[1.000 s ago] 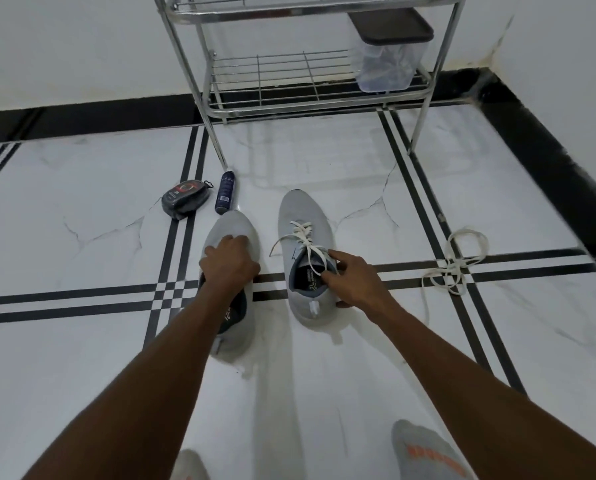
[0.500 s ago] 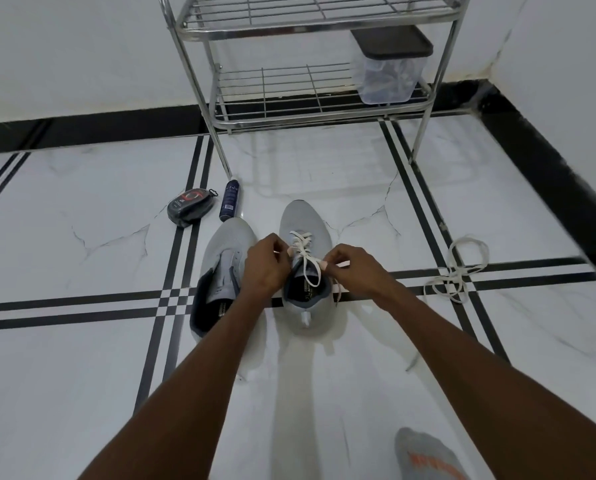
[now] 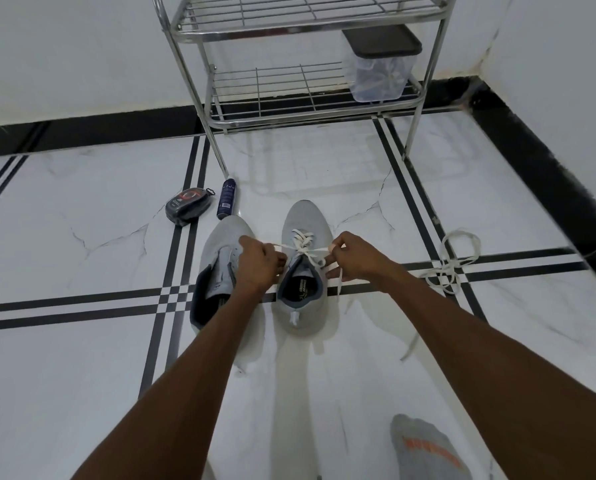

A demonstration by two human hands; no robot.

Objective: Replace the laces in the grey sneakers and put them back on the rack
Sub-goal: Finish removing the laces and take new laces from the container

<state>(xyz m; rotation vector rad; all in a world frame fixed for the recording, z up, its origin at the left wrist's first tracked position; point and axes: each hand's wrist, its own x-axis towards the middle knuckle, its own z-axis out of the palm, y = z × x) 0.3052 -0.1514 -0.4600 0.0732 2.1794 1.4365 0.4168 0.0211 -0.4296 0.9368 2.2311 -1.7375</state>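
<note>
The left hand (image 3: 260,263) and the right hand (image 3: 353,252) are held over the right sneaker (image 3: 301,268), each pinching one end of the white lace (image 3: 303,245) threaded through it; the lace runs taut from the top eyelets out to both hands, and a loose length of it hangs from the right hand down to the floor (image 3: 82,237); the two grey sneakers stand side by side on the white tiles, toes pointing toward the rack (image 3: 289,46); the left sneaker (image 3: 217,268) has no lace, its tongue lying bare, and the left wrist crosses over its inner edge; a second white lace (image 3: 454,263) lies in a loose tangle on the floor well to the right of the shoes; a dark oval case (image 3: 187,206) and a small dark bottle (image 3: 226,201) lie just beyond the toe of the left sneaker, near the rack's front leg; the metal rack stands against the wall, and a clear box with a dark lid (image 3: 379,64) sits on the right end of its lower shelf; a grey sock with orange marks (image 3: 424,452) shows at the bottom edge.
</note>
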